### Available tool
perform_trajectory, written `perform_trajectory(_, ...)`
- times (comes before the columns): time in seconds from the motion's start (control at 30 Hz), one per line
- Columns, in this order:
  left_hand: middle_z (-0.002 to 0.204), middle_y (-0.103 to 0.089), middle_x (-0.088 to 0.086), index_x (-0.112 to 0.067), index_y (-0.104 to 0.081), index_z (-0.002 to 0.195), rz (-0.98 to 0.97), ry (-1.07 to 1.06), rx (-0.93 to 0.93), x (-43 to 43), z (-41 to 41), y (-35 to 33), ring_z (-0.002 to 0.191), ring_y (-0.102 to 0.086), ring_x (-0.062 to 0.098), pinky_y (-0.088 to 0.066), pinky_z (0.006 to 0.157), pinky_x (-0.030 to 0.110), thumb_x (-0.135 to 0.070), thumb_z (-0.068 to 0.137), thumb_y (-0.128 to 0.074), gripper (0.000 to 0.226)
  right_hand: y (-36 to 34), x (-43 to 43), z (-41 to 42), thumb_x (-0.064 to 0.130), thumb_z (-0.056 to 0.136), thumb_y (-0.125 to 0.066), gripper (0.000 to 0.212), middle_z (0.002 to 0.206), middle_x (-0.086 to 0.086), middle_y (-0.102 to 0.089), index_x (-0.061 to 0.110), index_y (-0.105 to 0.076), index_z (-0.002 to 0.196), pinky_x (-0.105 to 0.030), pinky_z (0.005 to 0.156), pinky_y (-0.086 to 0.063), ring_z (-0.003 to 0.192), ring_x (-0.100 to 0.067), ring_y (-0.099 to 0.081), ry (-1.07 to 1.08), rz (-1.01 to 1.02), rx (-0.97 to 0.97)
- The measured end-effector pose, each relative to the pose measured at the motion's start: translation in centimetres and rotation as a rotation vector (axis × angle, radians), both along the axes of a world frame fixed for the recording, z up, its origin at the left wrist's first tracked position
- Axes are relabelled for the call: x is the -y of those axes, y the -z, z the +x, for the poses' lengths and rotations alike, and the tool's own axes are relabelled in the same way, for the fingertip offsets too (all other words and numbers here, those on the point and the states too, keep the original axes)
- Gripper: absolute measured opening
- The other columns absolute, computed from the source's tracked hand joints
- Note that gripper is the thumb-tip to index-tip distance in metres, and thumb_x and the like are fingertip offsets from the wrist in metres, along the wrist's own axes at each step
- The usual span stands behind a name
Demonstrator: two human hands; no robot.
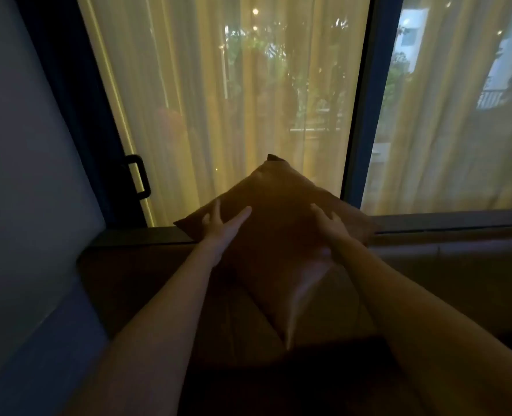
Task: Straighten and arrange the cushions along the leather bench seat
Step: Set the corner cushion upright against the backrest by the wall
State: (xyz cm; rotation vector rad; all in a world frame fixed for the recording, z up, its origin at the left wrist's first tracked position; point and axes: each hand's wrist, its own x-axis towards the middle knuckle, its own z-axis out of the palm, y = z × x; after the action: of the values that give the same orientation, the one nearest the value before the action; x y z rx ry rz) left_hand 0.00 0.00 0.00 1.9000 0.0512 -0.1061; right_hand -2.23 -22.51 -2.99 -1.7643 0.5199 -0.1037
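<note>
A brown leather cushion [275, 223] stands on one corner like a diamond on the brown leather bench seat [236, 334], leaning back against the window sill. My left hand [223, 228] lies flat on its left face with the fingers spread. My right hand [328, 228] rests on its right face, fingers spread and slightly curled onto the leather. Neither hand wraps around the cushion. Its top corner rises in front of the curtain, and its bottom corner points down at the seat.
The bench backrest [446, 259] runs off to the right under a dark window sill [446, 223]. Sheer yellow curtains [218, 100] hang behind the glass. A black handle [139, 177] sits on the left frame. A grey wall [23, 175] closes the left side.
</note>
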Motion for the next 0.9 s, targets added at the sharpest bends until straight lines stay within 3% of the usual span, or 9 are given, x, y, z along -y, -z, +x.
perform_trajectory(0.17,0.163,0.01,0.006,-0.043,0.006,0.151,0.072,-0.102,-0.073,0.5,0.9,2.8,0.148,0.0,0.041,-0.02,0.112,0.063,-0.065,0.066,-0.071,0.117,0.6,0.0,-0.9,0.067,0.084,-0.05,0.095,0.164,-0.009,0.002,0.024,-0.004,0.156,-0.062,0.115,-0.011,0.147,-0.044,-0.001,0.106,-0.104,0.002)
perform_trajectory(0.3,0.163,0.012,0.007,-0.044,0.015,0.149,0.027,-0.194,-0.126,0.8,1.9,4.0,0.148,0.004,0.041,-0.019,0.112,0.063,-0.059,0.06,-0.079,0.131,1.2,0.8,0.1,0.063,0.079,-0.061,0.106,0.164,-0.009,0.005,0.025,0.002,0.155,-0.063,0.114,-0.011,0.147,-0.045,0.002,0.222,-0.069,-0.016)
perform_trajectory(0.4,0.163,0.005,0.01,-0.046,0.025,0.145,-0.106,-0.233,-0.228,0.8,2.7,4.7,0.146,-0.004,0.044,-0.03,0.104,0.069,-0.054,0.044,-0.087,0.151,1.9,1.7,0.5,0.059,0.064,-0.078,0.128,0.162,-0.015,-0.002,0.031,0.01,0.153,-0.073,0.106,-0.026,0.144,-0.05,-0.013,0.327,0.125,-0.071)
perform_trajectory(0.5,0.163,-0.001,0.011,-0.044,0.03,0.143,-0.17,-0.235,-0.276,0.8,3.2,5.4,0.146,-0.009,0.044,-0.033,0.101,0.07,-0.043,0.049,-0.09,0.152,2.6,1.8,0.7,0.044,0.06,-0.087,0.139,0.161,-0.018,-0.01,0.033,0.017,0.151,-0.079,0.096,-0.031,0.142,-0.051,-0.019,0.39,0.32,-0.093)
perform_trajectory(0.7,0.162,-0.008,0.01,-0.047,0.026,0.144,-0.255,-0.291,-0.247,0.7,3.3,5.7,0.145,-0.013,0.043,-0.03,0.101,0.072,-0.03,0.049,-0.093,0.153,3.2,1.3,0.7,0.032,0.061,-0.089,0.135,0.16,-0.015,-0.017,0.031,0.01,0.154,-0.075,0.103,-0.027,0.143,-0.046,-0.021,0.466,0.406,-0.02)
perform_trajectory(0.9,0.161,-0.012,0.007,-0.044,0.021,0.147,-0.22,-0.295,-0.156,0.7,1.9,5.6,0.146,-0.015,0.04,-0.028,0.106,0.069,-0.031,0.052,-0.092,0.148,2.6,0.3,-1.2,0.029,0.063,-0.088,0.129,0.159,-0.013,-0.022,0.026,0.002,0.155,-0.056,0.114,-0.026,0.144,-0.038,-0.025,0.503,0.377,0.089)
